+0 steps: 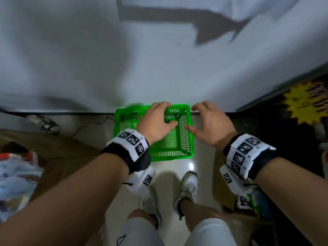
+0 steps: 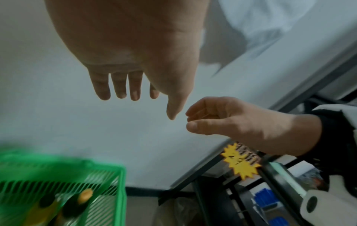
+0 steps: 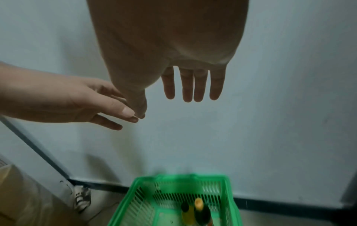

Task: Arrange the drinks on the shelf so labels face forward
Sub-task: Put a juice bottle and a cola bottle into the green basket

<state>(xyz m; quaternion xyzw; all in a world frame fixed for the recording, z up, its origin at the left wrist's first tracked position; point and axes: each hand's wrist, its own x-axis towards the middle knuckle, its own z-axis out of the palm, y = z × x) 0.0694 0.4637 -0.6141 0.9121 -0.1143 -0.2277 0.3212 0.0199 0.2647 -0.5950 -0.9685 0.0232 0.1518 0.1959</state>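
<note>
— Where are the drinks?
— Bottles [image 3: 195, 214] stand in the green plastic slatted basket [image 1: 184, 153] on the floor.
— And the hands?
— Left hand [image 1: 156, 124] and right hand [image 1: 211, 126] hover above, fingers [image 3: 186, 85] relaxed, holding nothing.

Both hands, left hand [image 1: 156, 121] and right hand [image 1: 211, 125], hover empty, fingers loosely spread, above a green slatted plastic basket [image 1: 184, 139] on the pale tiled floor [image 1: 170, 167] against the white wall [image 1: 159, 68].
</note>
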